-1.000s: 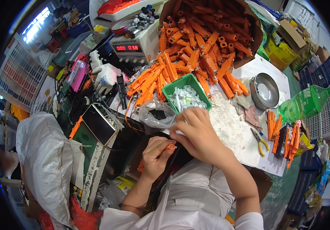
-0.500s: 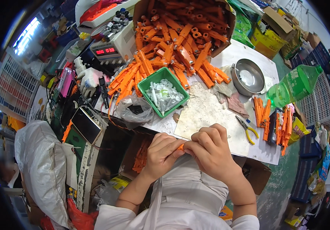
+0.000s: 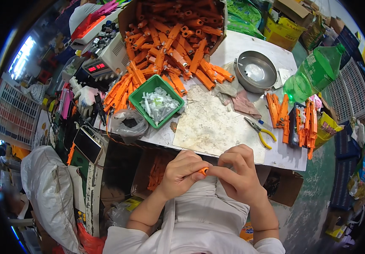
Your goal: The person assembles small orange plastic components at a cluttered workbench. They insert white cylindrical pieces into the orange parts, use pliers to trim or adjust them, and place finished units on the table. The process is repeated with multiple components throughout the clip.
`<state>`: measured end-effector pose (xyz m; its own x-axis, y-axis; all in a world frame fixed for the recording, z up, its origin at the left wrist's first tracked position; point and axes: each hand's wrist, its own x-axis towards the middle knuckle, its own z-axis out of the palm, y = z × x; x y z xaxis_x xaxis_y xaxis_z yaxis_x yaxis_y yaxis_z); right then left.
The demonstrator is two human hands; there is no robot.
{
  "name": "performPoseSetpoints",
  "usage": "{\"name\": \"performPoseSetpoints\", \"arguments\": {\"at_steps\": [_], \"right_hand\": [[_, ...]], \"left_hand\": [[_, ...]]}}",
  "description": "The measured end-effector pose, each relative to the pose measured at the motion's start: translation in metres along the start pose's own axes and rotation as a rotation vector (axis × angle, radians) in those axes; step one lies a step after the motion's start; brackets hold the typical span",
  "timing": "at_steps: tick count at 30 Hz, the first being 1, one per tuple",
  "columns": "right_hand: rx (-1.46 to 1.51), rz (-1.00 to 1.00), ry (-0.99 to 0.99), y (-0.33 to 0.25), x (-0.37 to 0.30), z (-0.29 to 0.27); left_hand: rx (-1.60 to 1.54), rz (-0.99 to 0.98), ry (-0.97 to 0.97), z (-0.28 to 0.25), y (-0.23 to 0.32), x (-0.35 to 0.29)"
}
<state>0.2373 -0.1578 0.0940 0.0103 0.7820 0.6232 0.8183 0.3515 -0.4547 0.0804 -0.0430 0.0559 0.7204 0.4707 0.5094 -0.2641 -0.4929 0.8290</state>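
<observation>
Over my lap, just off the table's near edge, my left hand (image 3: 185,172) is closed round a small orange plastic part (image 3: 203,171). Only one end of that part sticks out between thumb and forefinger; the rest is hidden in the fingers. My right hand (image 3: 240,174) is curled beside it, a fingertip reaching the part's exposed end. Whether anything small sits in the right fingers cannot be seen. Beyond my hands lies a stained pale board (image 3: 208,122). A green basket (image 3: 136,98) of white and translucent plastic pieces stands left of the board.
A large box holds a heap of orange plastic parts (image 3: 165,46), spilling onto the table. To the right are a metal bowl (image 3: 255,72), yellow-handled pliers (image 3: 262,134), a green bottle (image 3: 313,76) and more orange parts (image 3: 305,127). A clear plastic bag (image 3: 128,124) lies left.
My view has shifted, so the table things appear further left. The right hand has drawn slightly away from the left, showing more of the orange part's end.
</observation>
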Motion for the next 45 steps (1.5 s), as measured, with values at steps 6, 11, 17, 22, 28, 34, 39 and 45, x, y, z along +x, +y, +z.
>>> {"name": "performPoseSetpoints", "arguments": {"at_steps": [6,11,17,22,28,34,39,45], "right_hand": [[-0.017,0.120,0.093,-0.002,-0.009,-0.007],[-0.123,0.021,0.058,0.005,-0.011,-0.008],[-0.127,-0.079,0.051,0.016,-0.018,-0.011],[-0.234,-0.245,0.034,0.018,-0.018,-0.013],[-0.113,-0.247,0.099,0.023,-0.017,-0.013],[-0.098,-0.253,0.023,0.024,-0.018,-0.010],[-0.063,-0.246,0.022,0.027,-0.020,-0.011],[-0.046,-0.217,0.021,0.025,-0.021,-0.007]], "left_hand": [[0.042,-0.038,-0.064,0.005,0.000,0.003],[-0.191,-0.151,-0.189,0.005,-0.010,0.000],[-0.545,-0.344,-0.359,0.002,-0.016,0.000],[-0.599,-0.387,-0.456,0.002,-0.023,-0.002],[-0.654,-0.505,-0.489,0.003,-0.024,-0.004],[-0.738,-0.565,-0.545,0.004,-0.024,-0.003],[-0.748,-0.566,-0.561,0.005,-0.025,-0.004],[-0.700,-0.516,-0.559,0.007,-0.028,-0.004]]}}
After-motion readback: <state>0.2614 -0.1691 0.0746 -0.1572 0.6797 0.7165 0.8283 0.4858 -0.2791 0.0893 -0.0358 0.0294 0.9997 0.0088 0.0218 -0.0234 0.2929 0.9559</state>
